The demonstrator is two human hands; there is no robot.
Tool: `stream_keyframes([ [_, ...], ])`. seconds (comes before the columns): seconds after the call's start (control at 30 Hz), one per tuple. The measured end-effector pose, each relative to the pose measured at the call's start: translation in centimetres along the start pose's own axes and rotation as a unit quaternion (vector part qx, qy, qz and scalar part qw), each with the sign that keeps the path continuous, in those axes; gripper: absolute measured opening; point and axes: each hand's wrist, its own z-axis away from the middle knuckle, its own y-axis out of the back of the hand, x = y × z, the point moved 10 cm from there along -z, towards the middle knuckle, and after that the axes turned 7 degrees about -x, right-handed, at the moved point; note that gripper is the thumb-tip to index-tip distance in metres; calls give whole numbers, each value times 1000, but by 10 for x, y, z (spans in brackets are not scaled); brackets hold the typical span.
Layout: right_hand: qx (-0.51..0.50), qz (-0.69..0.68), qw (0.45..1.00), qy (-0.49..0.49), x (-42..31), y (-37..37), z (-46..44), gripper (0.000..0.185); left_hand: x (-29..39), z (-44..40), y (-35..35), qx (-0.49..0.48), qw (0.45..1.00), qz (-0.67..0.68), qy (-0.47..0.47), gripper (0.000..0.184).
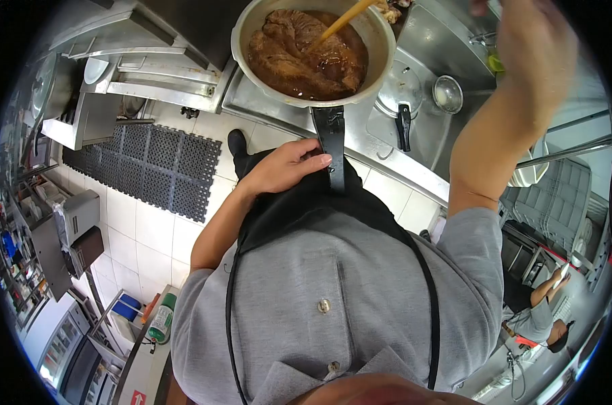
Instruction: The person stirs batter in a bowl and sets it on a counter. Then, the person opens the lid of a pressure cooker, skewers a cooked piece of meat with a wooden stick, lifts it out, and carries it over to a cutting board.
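A deep metal pot (238, 47) at the top of the view holds large pieces of brown meat (292, 44) in dark brown liquid. A yellowish stick-like handle (346, 19) slants out of the liquid; its lower end is hidden. The pot's long black handle (331, 128) points toward my body. My left hand (286, 165) is closed at this handle, thumb on its edge, with the other fingers partly hidden. My right hand (539, 50) is raised at the upper right over the sink side, blurred and partly cut off, so its fingers and anything in them are unclear.
Right of the pot, a lid with a black handle (404, 128) and a small metal bowl (448, 94) lie in the steel sink (431, 57). A black rubber mat (157, 162) covers floor tiles at left. Another person (539, 317) is at the far right.
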Motion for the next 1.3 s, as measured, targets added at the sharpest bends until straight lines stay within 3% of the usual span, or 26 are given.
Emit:
stream_keyframes([
  [0.17, -58, -74, 995, -26, 21, -34, 11, 15, -10, -2, -2, -29, 998, 39, 27, 34],
  [0.27, -62, -139, 988, 19, 36, -46, 13, 13, -15, -4, 2, -11, 1000, 2, 19, 37],
  [0.37, -67, -16, 998, 11, 34, -50, 11, 10, -14, -4, 2, -2, 999, 52, 7, 37],
  [0.43, -40, -15, 993, -107, 60, -44, 11, 11, -15, -4, 3, -3, 999, 44, 18, 37],
  [0.53, 30, -49, 987, -152, 71, -25, 10, 12, -8, -2, 1, -7, 997, 66, 24, 37],
  [0.63, 31, -35, 981, -186, 72, -27, 9, 13, -13, -3, 1, -4, 997, 77, 9, 37],
  [0.77, 32, -94, 986, -132, 69, -32, 10, 13, -13, -4, 2, -9, 999, 50, 20, 36],
  [0.87, 46, -25, 986, -161, 66, -27, 8, 15, -9, -1, 1, -16, 998, 56, 32, 35],
  [1.07, -31, -25, 988, -151, 60, -57, 1, 16, -7, -2, -1, -21, 996, 75, 32, 33],
  [1.17, -23, -31, 994, -99, 52, -74, -3, 14, -1, -3, -3, -21, 993, 111, 21, 34],
  [1.3, -163, 6, 969, -184, 79, -122, 10, 16, -1, -7, -1, -18, 994, 105, 21, 37],
])
